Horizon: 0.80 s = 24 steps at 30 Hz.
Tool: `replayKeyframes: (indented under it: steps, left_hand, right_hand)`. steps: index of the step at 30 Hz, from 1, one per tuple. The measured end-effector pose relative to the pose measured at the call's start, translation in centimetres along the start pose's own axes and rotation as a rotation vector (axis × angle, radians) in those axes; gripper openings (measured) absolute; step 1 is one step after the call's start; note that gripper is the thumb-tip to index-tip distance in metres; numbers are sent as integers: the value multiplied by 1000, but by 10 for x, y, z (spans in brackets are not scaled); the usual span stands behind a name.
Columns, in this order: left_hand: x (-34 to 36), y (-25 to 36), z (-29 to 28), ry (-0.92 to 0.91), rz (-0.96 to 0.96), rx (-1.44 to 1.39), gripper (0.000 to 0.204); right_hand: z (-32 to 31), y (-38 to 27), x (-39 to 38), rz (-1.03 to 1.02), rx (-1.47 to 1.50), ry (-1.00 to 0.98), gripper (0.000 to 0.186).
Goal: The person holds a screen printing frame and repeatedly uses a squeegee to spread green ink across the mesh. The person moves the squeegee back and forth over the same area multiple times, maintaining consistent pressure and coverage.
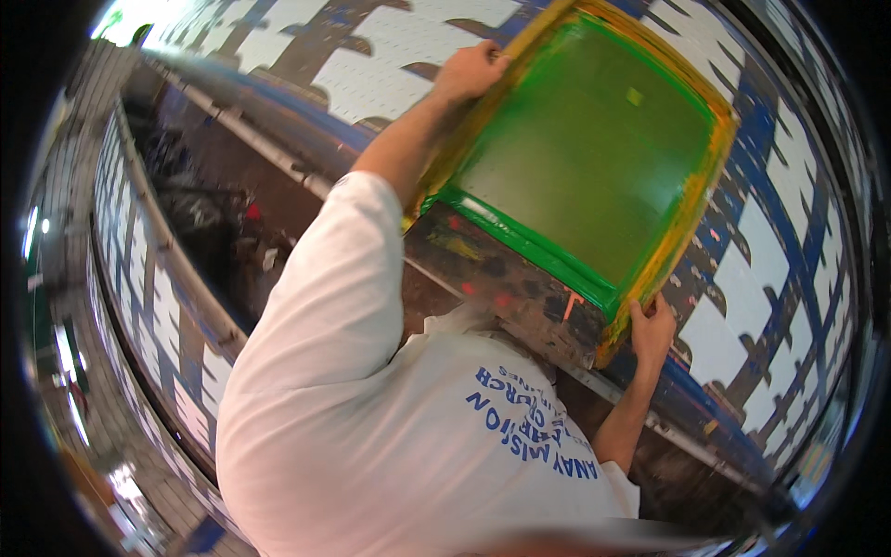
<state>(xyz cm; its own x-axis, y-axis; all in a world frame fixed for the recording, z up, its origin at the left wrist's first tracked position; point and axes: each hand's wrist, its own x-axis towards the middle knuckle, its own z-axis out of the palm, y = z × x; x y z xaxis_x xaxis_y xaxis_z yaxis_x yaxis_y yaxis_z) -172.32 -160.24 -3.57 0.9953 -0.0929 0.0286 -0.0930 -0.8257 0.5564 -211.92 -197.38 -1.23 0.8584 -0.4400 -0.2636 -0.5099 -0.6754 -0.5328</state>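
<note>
A screen-printing frame with yellow-stained edges and a green mesh lies tilted over a long table. My left hand grips the frame's far corner, with the arm stretched out from my white T-shirt sleeve. On the near corner, beside the green-taped lower rim, my right hand holds the frame. Under the frame lies cloth printed in blue with white shapes. A paint-smeared dark strip runs along the table edge below the frame.
The printed cloth carries on along the table to the far end. A second long table with the same blue-and-white cloth runs at the left. Between them is a dark aisle with black clutter and a rail.
</note>
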Motion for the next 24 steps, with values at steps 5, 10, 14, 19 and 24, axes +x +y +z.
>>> replayKeyframes:
  steps: [5,10,14,19,24]
  left_hand:
    - [20,-24,14,-39,131,-6,69]
    - [27,-29,12,-40,156,-28,63]
    - [26,-36,11,-33,140,33,63]
    - [41,-49,8,-69,114,-46,61]
    - [34,-2,-5,-107,132,-169,49]
  right_hand:
    - [4,0,-6,-46,108,114,39]
    - [9,6,-1,-59,52,214,32]
    - [-1,0,-4,-43,94,210,32]
    - [-23,-5,-14,-127,109,232,36]
    - [-54,30,-7,-184,78,251,35]
